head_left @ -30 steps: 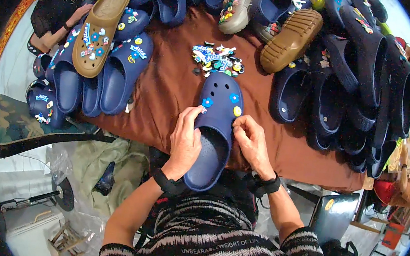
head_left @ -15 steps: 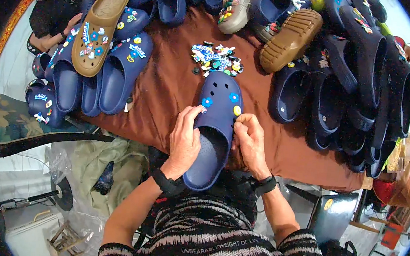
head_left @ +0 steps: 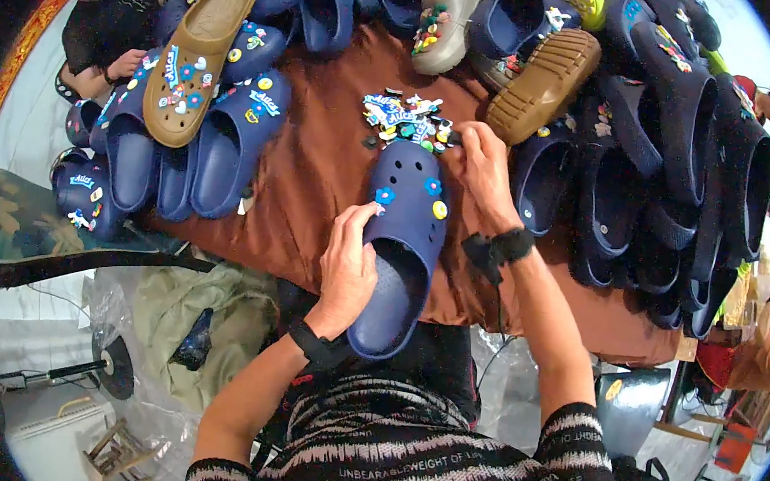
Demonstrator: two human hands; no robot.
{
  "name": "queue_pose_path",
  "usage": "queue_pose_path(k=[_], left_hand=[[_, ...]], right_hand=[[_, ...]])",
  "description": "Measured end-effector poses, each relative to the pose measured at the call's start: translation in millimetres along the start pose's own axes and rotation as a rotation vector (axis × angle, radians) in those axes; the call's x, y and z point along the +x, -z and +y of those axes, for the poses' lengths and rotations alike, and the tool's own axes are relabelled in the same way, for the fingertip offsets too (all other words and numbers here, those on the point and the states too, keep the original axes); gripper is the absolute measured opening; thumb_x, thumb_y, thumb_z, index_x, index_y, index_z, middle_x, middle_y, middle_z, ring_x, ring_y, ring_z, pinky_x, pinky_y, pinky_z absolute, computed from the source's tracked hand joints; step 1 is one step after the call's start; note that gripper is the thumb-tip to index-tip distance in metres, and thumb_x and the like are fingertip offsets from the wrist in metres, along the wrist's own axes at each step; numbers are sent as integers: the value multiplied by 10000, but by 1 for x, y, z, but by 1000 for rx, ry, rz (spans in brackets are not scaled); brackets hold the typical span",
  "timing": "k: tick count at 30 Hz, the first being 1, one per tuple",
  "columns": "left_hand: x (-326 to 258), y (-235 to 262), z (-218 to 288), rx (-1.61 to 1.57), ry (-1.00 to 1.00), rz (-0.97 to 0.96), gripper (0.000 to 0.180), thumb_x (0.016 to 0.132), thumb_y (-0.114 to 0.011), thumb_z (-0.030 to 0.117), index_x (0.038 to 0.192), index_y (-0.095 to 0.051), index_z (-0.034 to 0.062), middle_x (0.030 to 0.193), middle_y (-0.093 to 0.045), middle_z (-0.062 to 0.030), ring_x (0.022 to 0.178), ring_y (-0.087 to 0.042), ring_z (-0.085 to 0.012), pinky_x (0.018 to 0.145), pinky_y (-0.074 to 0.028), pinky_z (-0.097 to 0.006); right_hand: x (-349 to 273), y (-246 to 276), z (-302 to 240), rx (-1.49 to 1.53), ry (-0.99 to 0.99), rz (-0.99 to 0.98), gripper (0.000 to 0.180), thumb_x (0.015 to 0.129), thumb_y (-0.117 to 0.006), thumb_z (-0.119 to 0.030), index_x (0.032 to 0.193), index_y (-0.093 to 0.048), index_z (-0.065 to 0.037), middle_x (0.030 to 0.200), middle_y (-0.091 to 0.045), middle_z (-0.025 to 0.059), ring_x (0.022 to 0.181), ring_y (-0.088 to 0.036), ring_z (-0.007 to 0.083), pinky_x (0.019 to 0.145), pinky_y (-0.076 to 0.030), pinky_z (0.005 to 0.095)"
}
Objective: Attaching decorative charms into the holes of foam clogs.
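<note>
Left hand grips the near left side of the navy clog, which lies toe-away on the brown cloth. Right hand, fingers curled, reaches past the toe into the charm pile; pinch contents indiscernible.

A crowded stall corner in daylight

A rust-brown cloth covers the desk. Pale floor runs along the left beside a patterned dark mat. Clear plastic sheeting and an olive bag lie below the desk edge
</note>
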State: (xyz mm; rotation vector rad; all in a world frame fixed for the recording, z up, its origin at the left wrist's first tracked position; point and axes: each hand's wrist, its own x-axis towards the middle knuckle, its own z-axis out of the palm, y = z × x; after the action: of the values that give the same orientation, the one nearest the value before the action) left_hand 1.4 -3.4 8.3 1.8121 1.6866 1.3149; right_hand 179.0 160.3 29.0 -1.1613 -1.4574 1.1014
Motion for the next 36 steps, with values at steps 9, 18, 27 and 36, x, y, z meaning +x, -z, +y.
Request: queue_pose_path(k=[9,18,27,36], left_hand=[[0,1,-4,16,-21,29,568,790,-515,-127,1317,-511,84,1290,-549,-173,1196,-554,-397,999,-471,-472],[0,0,-1,-25,35,6,552,803,-459,-143,1325,-511,29,1314,-549,-194,1260,-529,-391,1087,-408,-448],[1,1,0,-14,30,5,541,812,-457,-131,1322,-517,39,1317,-544,-197,1258,-526,-393,1086,-407,-446],[-1,-2,-1,36,11,15,558,801,-523,-117,1323,-508,79,1304,-544,-165,1209,-549,-389,1006,-467,-468]], right_hand=[[-62,0,-14,-680,267,-103,297,956,-621,-226,1188,-648,-44,1099,-645,192,999,-644,384,820,-525,457],[-96,-4,-8,-581,181,-122,210,940,-653,-180,1067,-590,-26,1069,-590,163,948,-613,373,806,-503,451],[-77,0,-6,-334,157,-8,218,903,-680,-152,906,-523,-1,820,-547,163,749,-537,303,713,-457,423],[2,1,1,-666,404,-178,264,898,-664,-146,1123,-641,-9,1096,-644,204,1014,-639,384,831,-524,459]])
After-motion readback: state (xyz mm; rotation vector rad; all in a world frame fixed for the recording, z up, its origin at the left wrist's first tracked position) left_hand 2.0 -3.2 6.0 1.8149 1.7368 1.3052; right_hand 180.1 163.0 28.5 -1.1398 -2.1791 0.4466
